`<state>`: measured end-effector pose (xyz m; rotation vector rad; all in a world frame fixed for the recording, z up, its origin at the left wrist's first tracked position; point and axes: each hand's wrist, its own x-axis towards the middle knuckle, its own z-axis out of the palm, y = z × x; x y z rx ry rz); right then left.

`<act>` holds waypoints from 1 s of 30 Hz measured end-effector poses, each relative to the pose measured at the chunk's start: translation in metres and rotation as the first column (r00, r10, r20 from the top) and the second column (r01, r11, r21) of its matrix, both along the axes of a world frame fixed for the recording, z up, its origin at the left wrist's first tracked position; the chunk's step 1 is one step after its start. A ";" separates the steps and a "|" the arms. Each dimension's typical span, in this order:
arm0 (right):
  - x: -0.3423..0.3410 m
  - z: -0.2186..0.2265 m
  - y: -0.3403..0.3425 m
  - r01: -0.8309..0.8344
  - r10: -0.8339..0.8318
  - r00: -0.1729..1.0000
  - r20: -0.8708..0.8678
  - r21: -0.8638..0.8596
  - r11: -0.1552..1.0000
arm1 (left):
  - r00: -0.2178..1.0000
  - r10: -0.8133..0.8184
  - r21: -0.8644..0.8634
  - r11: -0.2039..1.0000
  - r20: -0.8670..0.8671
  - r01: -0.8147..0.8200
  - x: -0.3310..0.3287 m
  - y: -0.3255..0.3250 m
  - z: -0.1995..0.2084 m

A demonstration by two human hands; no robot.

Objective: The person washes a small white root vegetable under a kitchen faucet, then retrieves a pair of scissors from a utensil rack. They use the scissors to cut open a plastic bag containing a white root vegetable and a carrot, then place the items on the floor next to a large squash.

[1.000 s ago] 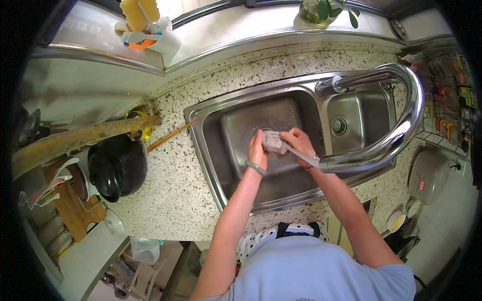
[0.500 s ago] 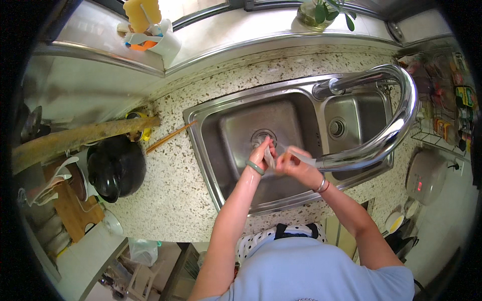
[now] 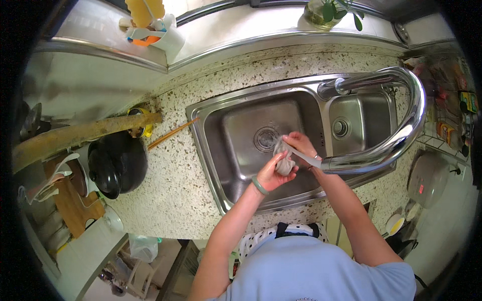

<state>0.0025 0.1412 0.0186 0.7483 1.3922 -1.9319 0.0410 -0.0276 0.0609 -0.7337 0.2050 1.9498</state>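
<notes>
Over the large basin of the steel sink (image 3: 213,173), my left hand (image 3: 273,175) is closed around a bunched, wet, greyish-white cloth (image 3: 285,166). A green bangle circles that wrist. My right hand (image 3: 303,144) is at the far end of the cloth, its fingers bent against it and slightly blurred; part of this hand is behind the water. A stream of water (image 3: 304,156) runs from the mouth of the curved chrome faucet (image 3: 371,159) onto the cloth and between my hands. Below them lies the basin's drain (image 3: 266,139).
The smaller basin (image 3: 359,108) is at the right, under the faucet's arc. Chopsticks (image 3: 173,134) rest against the sink's left rim. Farther left stand a black pot (image 3: 120,165) and a long wooden stick (image 3: 85,131). A white utensil cup (image 3: 173,40) and a plant vase (image 3: 319,15) stand on the sill.
Both hands have shifted a little to the right with the cloth. The cloth is now gathered into a bunch in my left hand. My right hand has moved up to its far end.
</notes>
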 end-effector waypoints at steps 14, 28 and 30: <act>0.002 0.084 0.018 -0.122 0.826 0.332 -0.455 0.848 0.516 | 0.981 0.190 -0.090 0.977 -0.033 -0.192 -0.019 0.012 -0.014; -0.027 0.088 0.002 -0.141 0.915 -0.271 -0.300 0.952 0.270 | 0.839 -0.526 -0.056 0.850 -0.138 0.524 -0.043 -0.004 0.035; -0.024 0.088 -0.002 -0.159 0.973 -0.171 -0.156 0.979 0.129 | 0.747 -0.624 -0.266 0.778 -0.228 0.569 -0.051 -0.005 0.037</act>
